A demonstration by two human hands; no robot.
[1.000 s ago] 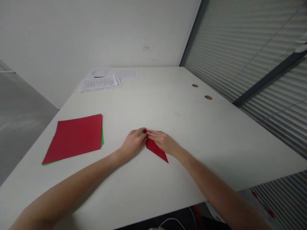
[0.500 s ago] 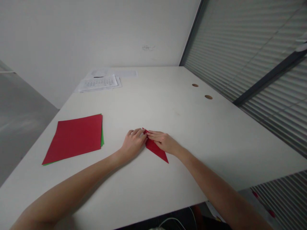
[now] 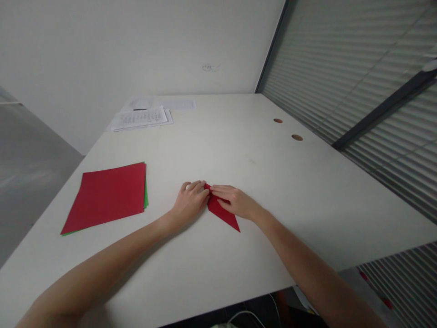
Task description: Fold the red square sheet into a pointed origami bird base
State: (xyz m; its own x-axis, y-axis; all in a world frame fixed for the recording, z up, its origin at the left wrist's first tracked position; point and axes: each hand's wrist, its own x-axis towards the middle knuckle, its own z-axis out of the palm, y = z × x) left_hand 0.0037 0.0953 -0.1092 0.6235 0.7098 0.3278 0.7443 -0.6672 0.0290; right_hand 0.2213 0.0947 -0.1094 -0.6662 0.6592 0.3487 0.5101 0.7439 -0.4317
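Where the near edge of the desk (image 3: 191, 282) ends, a pale cable (image 3: 246, 312) curves through the dark area below. Above that edge, a folded red paper (image 3: 223, 215) lies on the desk between the two hands, its long point directed toward the near right. The left hand (image 3: 190, 201) bears on the upper left end with its fingers bent and close together; whether they pinch the paper or only press it, the view does not show. The right hand (image 3: 239, 203) lies palm down across the upper right side, fingers extended and together, thumb apart from them. Pressure from both sides probably prevents slip, and the flat surface supports the layers.

To the left, apart from the hands, a red sheet (image 3: 111, 196) covers a green sheet (image 3: 146, 200) that shows along the right and lower edges — stacked, it seems, to leave the central area free for both arms. Farther out, two round holes (image 3: 297, 137) (image 3: 277, 120) open near the right edge, perhaps for cables. Written papers (image 3: 138, 119) overlap at the far left — likely out of reach of the elbows — before the wall (image 3: 136, 45). Blinds (image 3: 327, 68) line the right side.
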